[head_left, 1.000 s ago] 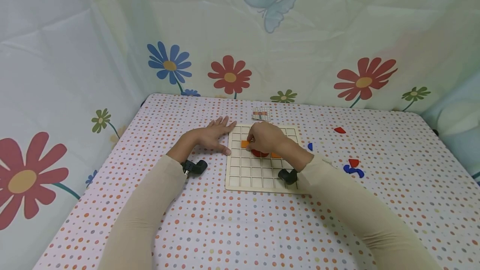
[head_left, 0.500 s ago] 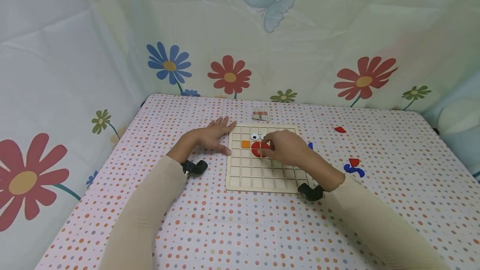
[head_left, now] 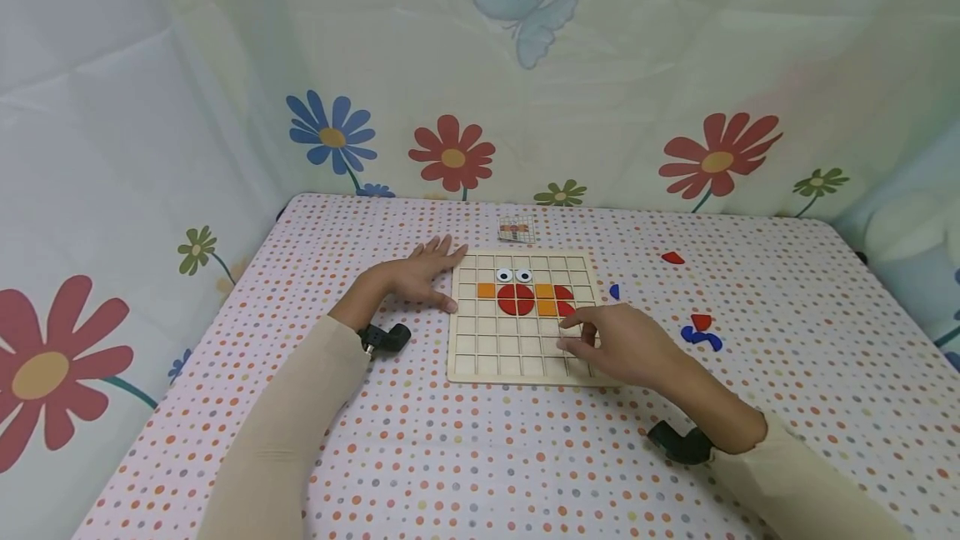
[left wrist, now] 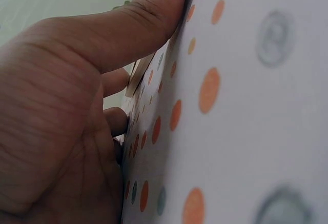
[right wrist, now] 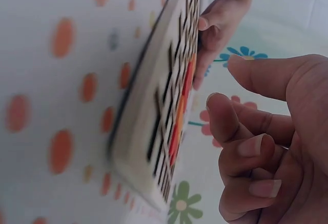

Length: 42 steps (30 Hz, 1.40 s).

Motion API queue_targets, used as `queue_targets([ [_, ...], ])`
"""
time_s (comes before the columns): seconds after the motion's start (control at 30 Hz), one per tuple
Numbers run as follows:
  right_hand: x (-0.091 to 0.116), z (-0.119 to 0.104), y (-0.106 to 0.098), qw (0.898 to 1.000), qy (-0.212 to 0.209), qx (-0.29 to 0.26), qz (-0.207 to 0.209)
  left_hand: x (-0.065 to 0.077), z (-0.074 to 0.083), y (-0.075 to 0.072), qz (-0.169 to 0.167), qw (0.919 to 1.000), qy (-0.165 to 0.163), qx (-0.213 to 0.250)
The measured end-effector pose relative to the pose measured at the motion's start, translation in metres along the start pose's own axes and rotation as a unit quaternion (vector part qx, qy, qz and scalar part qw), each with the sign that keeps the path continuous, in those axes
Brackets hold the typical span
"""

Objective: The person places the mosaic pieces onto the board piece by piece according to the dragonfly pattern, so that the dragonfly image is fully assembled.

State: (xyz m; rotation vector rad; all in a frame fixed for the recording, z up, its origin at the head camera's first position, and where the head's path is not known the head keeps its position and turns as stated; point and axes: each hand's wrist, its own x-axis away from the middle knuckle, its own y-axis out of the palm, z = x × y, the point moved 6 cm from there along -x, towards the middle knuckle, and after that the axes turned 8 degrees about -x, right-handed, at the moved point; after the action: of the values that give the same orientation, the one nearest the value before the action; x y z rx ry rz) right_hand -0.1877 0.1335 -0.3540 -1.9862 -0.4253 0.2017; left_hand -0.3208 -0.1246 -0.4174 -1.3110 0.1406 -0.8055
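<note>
A wooden grid board (head_left: 487,346) lies on the dotted cloth. In its cells sit orange squares (head_left: 486,290), a red circle made of quarter pieces (head_left: 516,300), two more red quarters (head_left: 564,297) and two googly-eye pieces (head_left: 523,276). My left hand (head_left: 420,277) rests at the board's left edge, fingers spread and thumb against the frame. My right hand (head_left: 622,344) hovers over the board's right side, below the red quarters. Its thumb and index finger are apart with nothing between them, and the other fingers bend loosely, as the right wrist view shows.
A small picture card (head_left: 516,228) lies behind the board. To the right are loose pieces: a red one (head_left: 672,257), another red one (head_left: 701,322), blue curved ones (head_left: 701,338) and a blue half-round (head_left: 615,292). A flowered curtain (head_left: 600,90) stands behind the table.
My right hand has moved from the left orange square rightward and toward me, uncovering the eyes, red circle and right-hand orange and red pieces. The left hand stays at the board's edge.
</note>
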Motion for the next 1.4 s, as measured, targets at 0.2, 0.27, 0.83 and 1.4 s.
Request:
queue_targets([
  [0.2, 0.010, 0.009, -0.002, 1.000, 0.013, -0.014, 0.007, -0.002, 0.001, 0.001, 0.001, 1.0000, 0.000, -0.002],
  [0.27, 0.011, 0.013, -0.005, 1.000, 0.017, -0.017, 0.008, -0.002, 0.002, 0.001, 0.002, 1.0000, 0.002, -0.001],
  [0.83, 0.029, 0.110, -0.071, 0.994, 0.034, -0.095, -0.045, 0.001, 0.002, 0.001, 0.002, 1.0000, -0.001, 0.000],
  [1.4, 0.031, 0.161, -0.062, 0.989, 0.056, -0.121, -0.061, 0.002, 0.003, -0.001, 0.007, 0.9999, 0.006, 0.003],
])
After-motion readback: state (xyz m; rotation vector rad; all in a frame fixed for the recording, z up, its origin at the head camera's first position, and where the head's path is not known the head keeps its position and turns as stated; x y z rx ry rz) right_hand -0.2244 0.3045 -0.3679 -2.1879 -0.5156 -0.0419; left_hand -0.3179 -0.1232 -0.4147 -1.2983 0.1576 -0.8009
